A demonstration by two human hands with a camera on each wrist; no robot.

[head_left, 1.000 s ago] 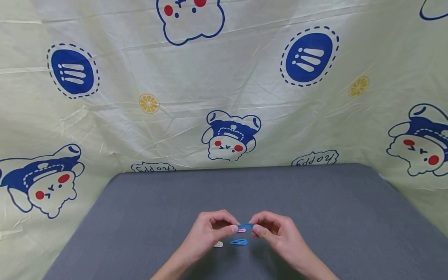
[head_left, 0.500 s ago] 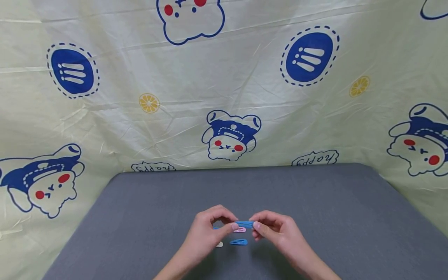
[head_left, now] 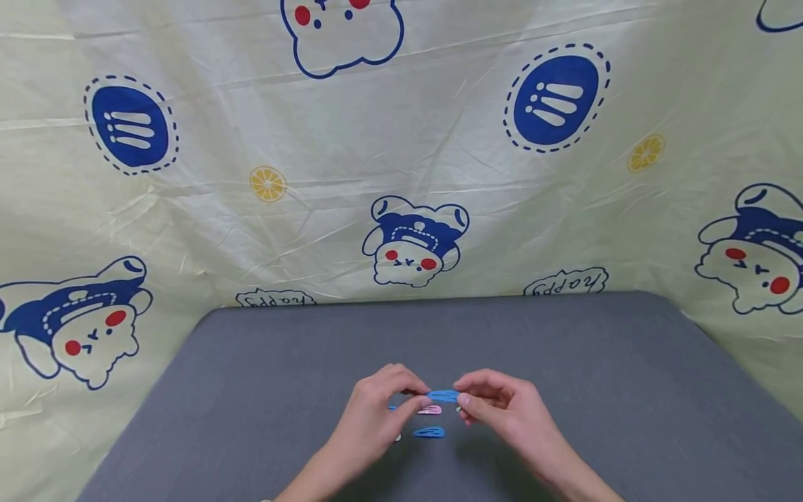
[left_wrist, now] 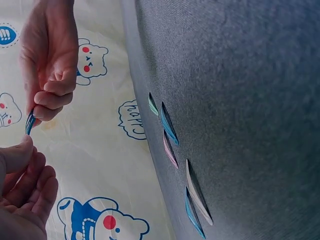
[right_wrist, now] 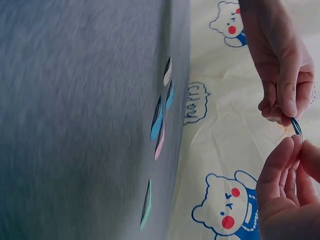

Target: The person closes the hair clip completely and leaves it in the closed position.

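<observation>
Between my two hands, above the table, a blue snap hair clip (head_left: 444, 396) is held lengthwise. My left hand (head_left: 376, 415) pinches one end with thumb and fingertips. At the other end, the thumb and forefinger of my right hand (head_left: 511, 411) pinch it too. Below on the cloth lie a pink hair clip (head_left: 429, 410) and a second blue hair clip (head_left: 429, 432). The left hand covers most of another blue clip (left_wrist: 194, 215) and a cream clip (left_wrist: 197, 190) in the head view; a mint green clip (right_wrist: 146, 205) is mostly behind the right hand there.
The clips lie on a grey cloth-covered table (head_left: 301, 362), spread out beneath the hands. A pale curtain (head_left: 326, 153) printed with blue cartoon bears and orange slices hangs behind the table and along its sides.
Both hands have risen slightly with the blue clip, and the right hand has shifted a little to the right. The held clip has turned to show more of its face. The clips on the table have stayed put.
</observation>
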